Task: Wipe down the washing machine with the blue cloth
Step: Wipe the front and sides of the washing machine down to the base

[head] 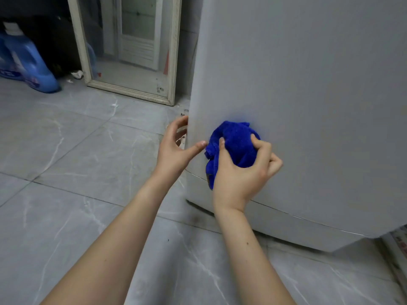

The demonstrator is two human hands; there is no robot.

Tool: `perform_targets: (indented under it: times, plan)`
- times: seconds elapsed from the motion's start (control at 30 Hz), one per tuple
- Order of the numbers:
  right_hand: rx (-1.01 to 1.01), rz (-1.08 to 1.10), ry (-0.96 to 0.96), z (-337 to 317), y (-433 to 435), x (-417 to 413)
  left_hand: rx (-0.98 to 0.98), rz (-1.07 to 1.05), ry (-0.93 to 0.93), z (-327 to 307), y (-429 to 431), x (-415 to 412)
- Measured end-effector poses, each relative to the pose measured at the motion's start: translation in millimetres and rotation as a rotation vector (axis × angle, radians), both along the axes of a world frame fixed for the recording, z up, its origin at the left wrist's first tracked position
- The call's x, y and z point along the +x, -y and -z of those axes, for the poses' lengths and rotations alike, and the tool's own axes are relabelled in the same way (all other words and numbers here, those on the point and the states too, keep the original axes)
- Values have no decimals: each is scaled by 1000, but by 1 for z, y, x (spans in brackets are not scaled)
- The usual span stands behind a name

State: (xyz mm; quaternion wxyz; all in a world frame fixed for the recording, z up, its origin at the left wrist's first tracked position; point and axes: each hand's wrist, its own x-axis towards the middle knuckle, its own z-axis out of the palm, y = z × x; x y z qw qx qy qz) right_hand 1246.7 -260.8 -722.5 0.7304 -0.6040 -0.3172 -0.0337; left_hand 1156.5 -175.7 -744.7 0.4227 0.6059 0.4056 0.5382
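Observation:
The grey washing machine (308,84) fills the right half of the view, its front panel facing me. My right hand (244,175) is closed around a bunched blue cloth (235,144) and presses it against the lower left part of the panel. Part of the cloth hangs below my palm. My left hand (176,146) rests at the machine's left corner edge, fingers spread, thumb touching the panel beside the cloth, nothing held in it.
A framed mirror (132,51) leans against the wall just left of the machine. A blue detergent bottle (26,62) stands on the floor at far left. Grey marbled floor tiles (77,172) spread below, with small scraps near the mirror.

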Motion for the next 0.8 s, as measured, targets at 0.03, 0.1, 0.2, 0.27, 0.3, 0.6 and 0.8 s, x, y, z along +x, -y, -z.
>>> perform_targets:
  times: [0.03, 0.1, 0.2, 0.27, 0.3, 0.6, 0.8]
  plan:
    - [-20, 8, 4, 2, -3, 5, 11, -23, 7, -2, 0, 2]
    - [-109, 4, 3, 25, 2, 11, 27, -48, 20, 0, 0, 6]
    - [-298, 2, -196, 80, 20, 11, 37, -61, 26, 7, -1, 8]
    - [-398, 22, -376, 107, 31, 13, 35, -67, 21, 10, -2, 9]
    - [-423, 22, -425, 112, 34, 13, 35, -72, 10, 11, -1, 9]
    - [-493, -101, -377, 75, 87, -3, -159, -60, -352, 17, 62, -22]
    - [-528, -68, -445, -11, 138, 9, -161, 49, -646, -53, 126, -43]
